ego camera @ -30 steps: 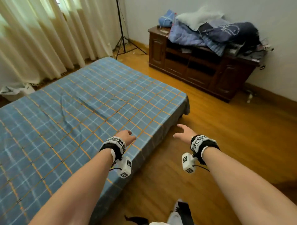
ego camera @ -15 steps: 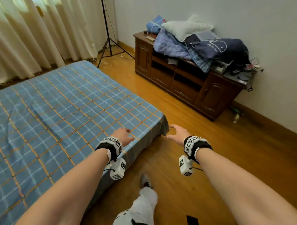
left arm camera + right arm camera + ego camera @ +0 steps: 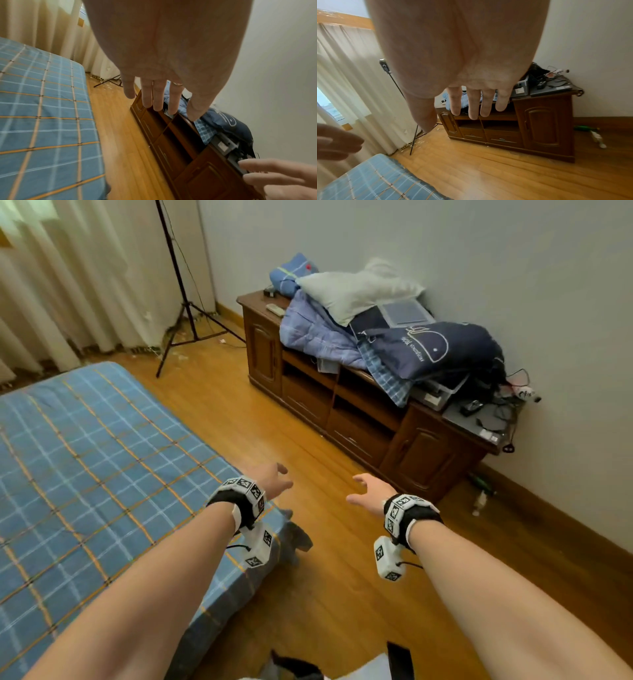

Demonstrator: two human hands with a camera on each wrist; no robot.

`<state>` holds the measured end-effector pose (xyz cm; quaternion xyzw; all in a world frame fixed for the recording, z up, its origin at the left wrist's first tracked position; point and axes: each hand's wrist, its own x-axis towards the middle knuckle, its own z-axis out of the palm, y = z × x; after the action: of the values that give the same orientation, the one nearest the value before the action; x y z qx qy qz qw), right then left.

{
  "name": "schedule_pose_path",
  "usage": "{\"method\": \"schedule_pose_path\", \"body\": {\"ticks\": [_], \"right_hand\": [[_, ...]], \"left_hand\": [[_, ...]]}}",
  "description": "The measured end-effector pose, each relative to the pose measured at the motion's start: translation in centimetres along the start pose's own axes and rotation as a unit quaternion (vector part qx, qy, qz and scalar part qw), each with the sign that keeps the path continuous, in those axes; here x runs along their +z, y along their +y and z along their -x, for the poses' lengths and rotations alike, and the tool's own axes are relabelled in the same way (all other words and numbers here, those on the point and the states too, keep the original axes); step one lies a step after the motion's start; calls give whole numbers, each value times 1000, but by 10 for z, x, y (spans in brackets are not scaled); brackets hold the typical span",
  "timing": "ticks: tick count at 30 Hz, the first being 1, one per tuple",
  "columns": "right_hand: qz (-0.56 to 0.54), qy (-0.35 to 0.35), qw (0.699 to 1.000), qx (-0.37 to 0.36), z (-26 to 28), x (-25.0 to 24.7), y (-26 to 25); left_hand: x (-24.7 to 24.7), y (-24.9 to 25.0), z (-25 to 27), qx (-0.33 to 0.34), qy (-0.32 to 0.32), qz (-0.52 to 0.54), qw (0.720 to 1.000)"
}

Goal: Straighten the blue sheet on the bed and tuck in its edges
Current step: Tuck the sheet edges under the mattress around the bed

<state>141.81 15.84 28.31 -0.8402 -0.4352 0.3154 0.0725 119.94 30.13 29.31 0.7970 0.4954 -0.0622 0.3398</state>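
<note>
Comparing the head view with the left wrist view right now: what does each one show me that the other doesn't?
Head view only: the bed's near corner, where the blue sheet hangs loosely, the wrist bands, and the pale pillow on the clothes pile. Left wrist view only: the left hand from its palm side, fingers straight, holding nothing, with a ring. Both: sheet, wooden cabinet, tripod, curtains and the open right hand.
</note>
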Motion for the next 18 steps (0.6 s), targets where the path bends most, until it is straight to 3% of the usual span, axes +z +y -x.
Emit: {"method": "schedule_pose_path", "body": {"ticks": [3, 8, 13, 18], "right_hand": [[30, -29, 998, -44, -80, -34, -1], [142, -95, 968, -186, -206, -66, -39], [219, -198, 894, -338, -243, -67, -104], [278, -263, 802, -459, -223, -42, -167]], "left_hand": [[-10, 26, -60, -32, 30, 12, 999], [-10, 23, -106, -192, 135, 84, 968], [5, 33, -55, -373, 213, 154, 890], [19, 47, 13, -502, 284, 216, 788]]}}
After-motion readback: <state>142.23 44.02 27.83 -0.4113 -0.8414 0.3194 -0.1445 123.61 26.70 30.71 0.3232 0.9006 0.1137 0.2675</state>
